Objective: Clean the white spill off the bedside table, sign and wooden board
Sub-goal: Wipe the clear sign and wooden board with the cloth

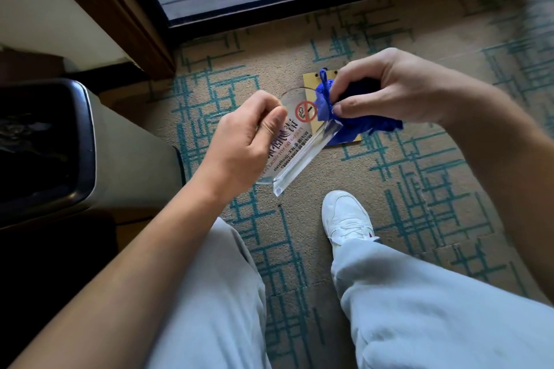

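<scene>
The person stands on a patterned carpet (419,183) and holds a clear acrylic sign (295,141) in mid-air above it, between the two hands. The left hand (242,144) grips the sign's left edge, fingers (271,126) curled round it with the thumb on the printed face. The sign is tilted, its thick clear base toward the near side, and its red no-smoking mark faces up beside the text. The right hand (386,90) pinches a bunched blue cloth (338,117) and presses it against the sign's far right corner. Below them on the carpet lies a yellowish wooden board (311,81), mostly covered by the cloth and sign. A white shoe (347,219) stands near on the carpet, and a dark-rimmed bin (81,141) sits at the left.
</scene>
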The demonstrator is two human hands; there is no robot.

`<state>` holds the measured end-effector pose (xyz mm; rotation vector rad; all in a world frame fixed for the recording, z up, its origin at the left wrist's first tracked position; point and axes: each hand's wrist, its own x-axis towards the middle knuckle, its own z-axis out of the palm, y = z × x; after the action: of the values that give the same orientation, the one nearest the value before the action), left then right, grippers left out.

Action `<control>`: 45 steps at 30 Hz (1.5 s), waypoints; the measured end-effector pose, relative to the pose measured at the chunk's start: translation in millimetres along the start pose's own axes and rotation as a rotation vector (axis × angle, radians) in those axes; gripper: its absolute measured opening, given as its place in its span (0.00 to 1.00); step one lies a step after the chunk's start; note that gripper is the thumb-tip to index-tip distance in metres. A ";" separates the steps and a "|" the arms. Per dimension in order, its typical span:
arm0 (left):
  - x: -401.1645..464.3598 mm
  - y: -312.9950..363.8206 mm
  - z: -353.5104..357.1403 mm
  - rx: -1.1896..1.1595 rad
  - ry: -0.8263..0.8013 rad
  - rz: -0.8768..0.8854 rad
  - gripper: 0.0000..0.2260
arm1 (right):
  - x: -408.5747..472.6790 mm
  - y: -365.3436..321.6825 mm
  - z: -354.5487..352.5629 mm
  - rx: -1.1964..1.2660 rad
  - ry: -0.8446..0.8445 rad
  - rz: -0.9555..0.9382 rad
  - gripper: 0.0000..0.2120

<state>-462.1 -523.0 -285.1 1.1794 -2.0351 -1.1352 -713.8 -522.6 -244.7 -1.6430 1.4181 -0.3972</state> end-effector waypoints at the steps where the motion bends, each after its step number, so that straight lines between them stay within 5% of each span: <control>1: 0.3 1.2 2.0 0.016 0.002 0.001 0.07 | -0.5 -0.7 0.2 -0.073 0.020 0.010 0.02; 5: 6.2 -1.1 5.8 -0.093 0.080 -0.128 0.10 | -2.7 -4.5 13.3 -0.098 0.284 -0.052 0.01; 10: 13.9 -5.0 0.1 -0.432 0.189 -0.305 0.10 | 0.4 -3.8 36.6 0.408 0.647 -0.064 0.12; 13: 12.3 0.7 -2.4 -0.487 0.228 -0.297 0.10 | -1.3 -0.1 52.8 0.566 0.654 -0.010 0.15; 21: 13.1 5.6 1.0 -0.381 0.241 -0.171 0.10 | 0.6 -14.3 74.5 0.109 0.730 -0.107 0.10; 29: 12.3 4.8 -1.1 -0.284 0.299 -0.130 0.10 | -2.1 -26.9 49.7 0.488 0.844 -0.163 0.07; 36: 16.9 3.5 6.7 -0.050 0.384 -0.122 0.12 | 13.3 -31.6 78.5 -0.311 0.722 -0.188 0.13; 45: 17.7 -5.9 0.4 -0.048 0.470 -0.205 0.14 | -14.0 -20.3 99.4 -0.392 0.416 -0.374 0.12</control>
<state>-468.4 -539.9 -289.9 1.4926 -1.5520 -0.8835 -632.7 -470.0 -278.5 -2.2557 1.5557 -0.7452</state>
